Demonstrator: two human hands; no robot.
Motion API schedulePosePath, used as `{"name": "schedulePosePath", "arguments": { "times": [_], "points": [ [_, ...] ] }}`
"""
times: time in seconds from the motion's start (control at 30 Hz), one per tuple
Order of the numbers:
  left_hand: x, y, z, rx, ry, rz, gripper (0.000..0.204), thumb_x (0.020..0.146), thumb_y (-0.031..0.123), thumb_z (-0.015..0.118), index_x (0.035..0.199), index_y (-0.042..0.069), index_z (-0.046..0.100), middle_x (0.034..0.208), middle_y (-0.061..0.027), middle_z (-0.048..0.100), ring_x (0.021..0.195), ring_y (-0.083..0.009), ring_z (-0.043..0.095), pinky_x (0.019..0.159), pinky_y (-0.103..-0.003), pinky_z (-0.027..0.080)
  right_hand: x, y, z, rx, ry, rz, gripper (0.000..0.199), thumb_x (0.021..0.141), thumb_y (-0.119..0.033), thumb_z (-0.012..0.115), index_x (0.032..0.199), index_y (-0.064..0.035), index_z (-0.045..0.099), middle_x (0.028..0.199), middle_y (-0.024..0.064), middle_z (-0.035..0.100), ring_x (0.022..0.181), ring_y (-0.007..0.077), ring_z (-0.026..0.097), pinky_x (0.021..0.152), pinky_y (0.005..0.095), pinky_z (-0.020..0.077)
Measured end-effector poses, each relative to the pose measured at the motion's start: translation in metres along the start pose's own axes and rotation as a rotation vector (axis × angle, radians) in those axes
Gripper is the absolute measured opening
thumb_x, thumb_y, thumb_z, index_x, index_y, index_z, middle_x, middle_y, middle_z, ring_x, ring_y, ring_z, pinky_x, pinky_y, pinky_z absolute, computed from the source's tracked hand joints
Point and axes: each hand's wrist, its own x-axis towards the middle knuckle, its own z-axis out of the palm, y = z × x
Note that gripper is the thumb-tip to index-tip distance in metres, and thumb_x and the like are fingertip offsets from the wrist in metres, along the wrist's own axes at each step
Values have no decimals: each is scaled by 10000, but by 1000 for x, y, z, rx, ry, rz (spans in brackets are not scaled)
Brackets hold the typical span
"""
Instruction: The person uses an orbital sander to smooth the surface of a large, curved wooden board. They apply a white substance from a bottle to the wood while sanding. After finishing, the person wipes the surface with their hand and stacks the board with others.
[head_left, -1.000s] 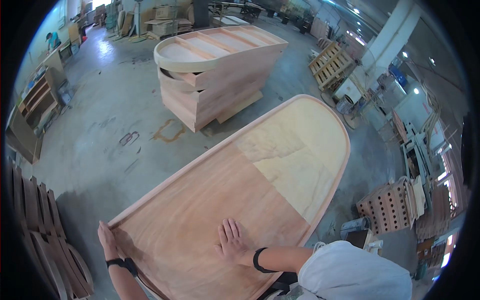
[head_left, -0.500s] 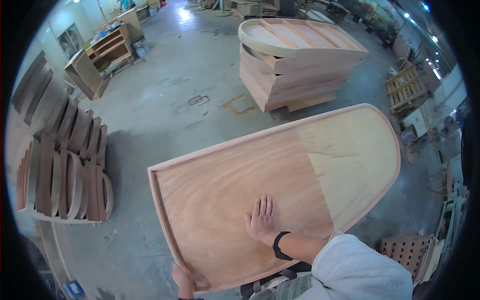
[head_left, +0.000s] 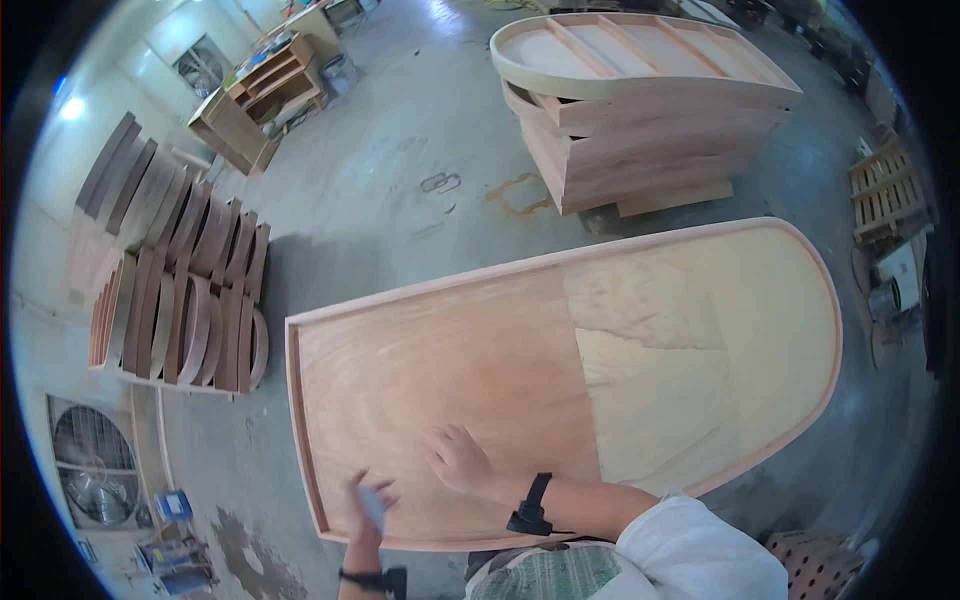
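Note:
A large wooden panel (head_left: 440, 370), rounded at its right end and framed by a raised rim, lies in front of me. Its left part is reddish-brown wood, and the right part is paler yellowish wood. Over its lower left corner my left hand (head_left: 362, 515) holds a small pale grey-blue piece (head_left: 373, 506), flat-looking, its kind unclear; the fingers are partly spread. My right hand (head_left: 462, 461) is over the brown part, fingers stretched out and slightly blurred, holding nothing visible. Whether it touches the surface is hard to tell. Both wrists wear black bands.
Similar round-ended wooden panels (head_left: 640, 140) are stacked beyond the far edge. Curved wooden parts (head_left: 185, 320) stand piled at the left. Behind them is a wooden shelf unit (head_left: 280, 75); a large fan (head_left: 95, 465) is at lower left, a slatted pallet (head_left: 885, 190) far right.
My right hand has moved left from lying flat on the panel's middle. My left hand has come off the left rim to above the panel, showing a pale piece. The view has shifted.

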Motion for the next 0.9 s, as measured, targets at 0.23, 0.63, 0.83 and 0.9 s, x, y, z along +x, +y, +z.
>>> {"name": "schedulePosePath", "arguments": {
  "times": [0.23,0.63,0.83,0.9],
  "points": [
    [29,-4,239,153,-541,164,695,1182,513,406,1700,65,290,1409,-111,622,1250,-214,623,1079,-372,514,39,24,-113,132,12,235,260,1053,-152,610,1240,-23,737,1110,213,756,1015,398,707,905,497,547],
    [218,34,35,1574,223,1070,718,1000,296,616,1628,-4,439,1687,-246,424,1571,-432,378,1314,-564,247,263,180,-328,-1033,211,-252,119,1027,-190,583,1023,-106,668,995,170,628,969,416,616,828,538,497],
    [253,50,57,1421,149,1058,719,940,271,678,1579,-8,504,1644,-246,473,1557,-444,390,1311,-559,262,294,184,-264,-957,-2,-240,198,1025,-259,576,950,-101,669,950,169,707,943,424,677,816,560,520],
    [253,45,49,1409,153,1036,726,936,279,687,1580,-3,506,1644,-242,477,1557,-440,394,1310,-562,261,316,166,-193,-954,-95,-177,218,1025,-263,568,939,-96,679,923,181,728,914,434,701,789,581,533]
  ]
}}
